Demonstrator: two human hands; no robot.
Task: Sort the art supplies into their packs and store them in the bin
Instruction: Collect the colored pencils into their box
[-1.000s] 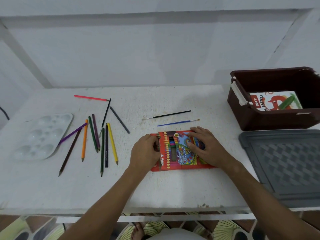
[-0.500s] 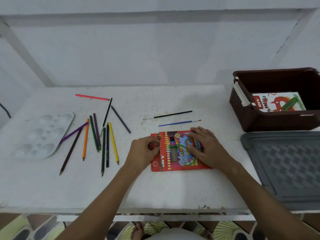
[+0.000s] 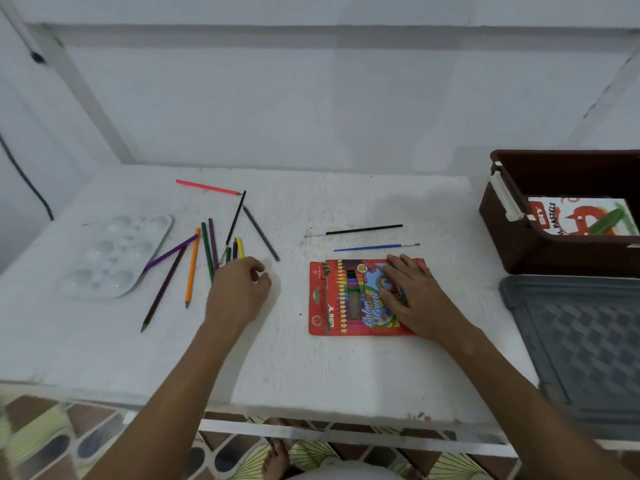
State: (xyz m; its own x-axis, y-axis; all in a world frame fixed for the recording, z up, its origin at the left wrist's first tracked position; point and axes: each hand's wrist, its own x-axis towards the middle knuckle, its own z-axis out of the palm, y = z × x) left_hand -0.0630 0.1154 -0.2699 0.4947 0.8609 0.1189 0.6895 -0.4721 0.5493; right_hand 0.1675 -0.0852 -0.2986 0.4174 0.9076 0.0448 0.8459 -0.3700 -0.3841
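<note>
Pressing flat right hand [image 3: 412, 292] on the red cardboard colour-pencil pack [image 3: 349, 299] mid-table, reaching loosely curled, empty left hand [image 3: 239, 292] over scattered thin wooden pencils [image 3: 207, 251]: light, stiff, roll-prone, probably best pinched mid-shaft.

Bare arms, bare hands

Both forearms are uncovered to the frame edge, no sleeves showing; the left hand [image 3: 239, 292] and right hand [image 3: 414, 294] carry no rings, watch or bands. A bare foot [image 3: 275, 459] shows below, beside pale clothing.
</note>
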